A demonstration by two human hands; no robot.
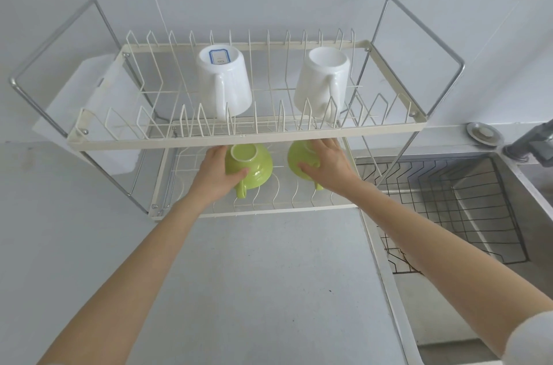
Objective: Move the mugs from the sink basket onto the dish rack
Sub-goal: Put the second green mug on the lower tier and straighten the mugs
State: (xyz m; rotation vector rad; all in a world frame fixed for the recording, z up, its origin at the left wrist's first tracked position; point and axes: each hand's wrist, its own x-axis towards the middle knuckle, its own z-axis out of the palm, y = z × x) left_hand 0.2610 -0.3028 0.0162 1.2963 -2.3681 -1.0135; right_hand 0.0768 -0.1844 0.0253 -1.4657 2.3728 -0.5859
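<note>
Two green mugs sit upside down on the lower shelf of the cream two-tier dish rack (191,141). My left hand (217,174) grips the left green mug (254,165) from its left side, handle pointing toward me. My right hand (327,167) covers the right green mug (296,159) and holds it. On the upper shelf a white mug (223,80) stands upside down with a blue label on its base, and a second white mug (321,80) lies tilted with its mouth up. The dark wire sink basket (466,203) at the right holds no mugs.
A steel sink (508,185) lies to the right with a grey tap (532,143) and a round metal drain plug (484,133) behind it. A white cutting board (98,101) leans behind the rack's left end. Grey countertop (254,290) spreads in front.
</note>
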